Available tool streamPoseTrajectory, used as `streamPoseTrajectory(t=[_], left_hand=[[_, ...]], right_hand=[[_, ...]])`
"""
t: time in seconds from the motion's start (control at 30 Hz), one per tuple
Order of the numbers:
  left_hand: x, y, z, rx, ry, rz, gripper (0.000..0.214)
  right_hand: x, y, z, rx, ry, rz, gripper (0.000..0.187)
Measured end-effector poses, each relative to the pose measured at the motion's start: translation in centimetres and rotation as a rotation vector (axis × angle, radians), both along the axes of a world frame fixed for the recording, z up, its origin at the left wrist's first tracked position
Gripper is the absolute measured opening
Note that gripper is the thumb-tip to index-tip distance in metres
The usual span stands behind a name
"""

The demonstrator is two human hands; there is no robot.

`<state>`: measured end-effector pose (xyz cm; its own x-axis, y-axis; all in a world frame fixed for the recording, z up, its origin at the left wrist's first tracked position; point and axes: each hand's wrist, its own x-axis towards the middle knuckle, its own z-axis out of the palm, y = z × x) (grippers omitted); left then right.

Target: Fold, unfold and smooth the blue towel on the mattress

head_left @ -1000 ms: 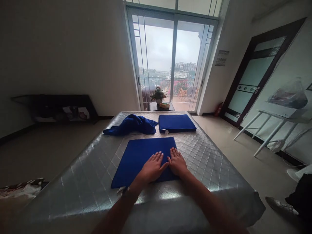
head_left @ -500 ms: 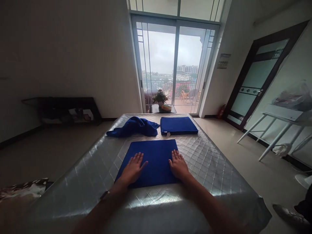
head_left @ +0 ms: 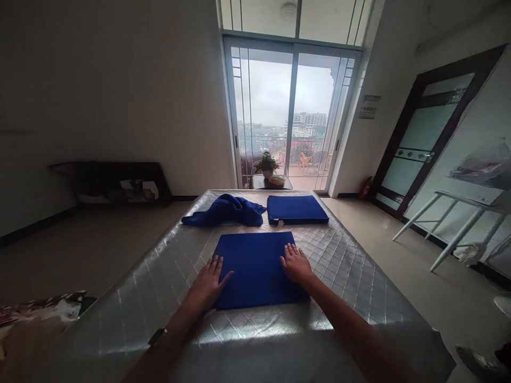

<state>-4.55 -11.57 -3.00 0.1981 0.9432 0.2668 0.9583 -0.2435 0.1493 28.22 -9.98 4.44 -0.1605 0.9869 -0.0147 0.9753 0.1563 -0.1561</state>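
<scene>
A folded blue cloth (head_left: 255, 271) lies flat on the silver quilted table cover (head_left: 339, 266) in front of me. My left hand (head_left: 208, 282) rests on its left edge, fingers stretched and thumb apart. On the right edge lies my right hand (head_left: 296, 263), palm down with its fingers extended. Neither hand grips anything. Behind this cloth, to the right, is a neat stack of folded blue cloth (head_left: 297, 208) with a small white tag at its front. A crumpled blue cloth (head_left: 227, 210) lies behind to the left.
Beyond the table's far edge stands a small dark table (head_left: 259, 183) with a potted plant (head_left: 267, 162). A sliding glass door (head_left: 293, 117) is behind it. At right, a white stool (head_left: 459, 213) carries a plastic bag (head_left: 483, 162). A dark low shelf (head_left: 115, 181) stands by the left wall.
My left hand has slid left and toward me, out to the cloth's left edge. My right hand has shifted slightly along the right edge. The view has tilted up a little.
</scene>
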Motion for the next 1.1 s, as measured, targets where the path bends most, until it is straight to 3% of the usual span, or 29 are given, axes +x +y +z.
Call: streamPoseTrajectory(t=[0.1,0.23,0.37,0.47,0.57,0.67,0.73,0.8,0.87,1.1], left_hand=[[0.1,-0.2,0.1,-0.056,0.044,0.035,0.084],[-0.4,-0.1,0.0,-0.050,0.075,0.029,0.080],[0.7,1.4,1.3,-0.117,0.129,0.171,0.093],[5.7,3.0,3.1,-0.142,0.117,0.124,0.097],[13.6,4.2,4.4,-0.189,0.035,-0.145,0.090],[20.2,5.2,4.7,-0.170,-0.068,-0.334,0.084],[22.2,5.8,4.2,-0.164,-0.109,-0.351,0.082],[21.9,6.3,3.5,-0.157,-0.110,-0.331,0.079],[19.9,6.8,2.7,-0.145,-0.075,-0.301,0.077],[7.3,7.5,1.8,-0.221,0.066,-0.016,0.078]], right_hand=[[-0.2,2.1,0.0,0.004,0.030,-0.022,0.066],[-0.2,3.7,-1.5,0.004,0.066,-0.083,0.068],[-0.1,4.0,-2.7,0.009,0.096,-0.098,0.069],[-0.1,3.9,-2.8,0.020,0.110,-0.089,0.069],[0.1,3.8,-2.9,0.043,0.093,-0.079,0.067],[0.6,3.8,-3.2,0.040,0.039,-0.026,0.065],[0.8,3.8,-3.4,0.024,0.023,0.006,0.066],[0.8,3.8,-3.4,0.033,0.042,0.002,0.065],[0.6,3.7,-3.3,0.056,0.077,-0.027,0.064],[0.1,3.9,-3.0,0.035,0.139,-0.083,0.065]])
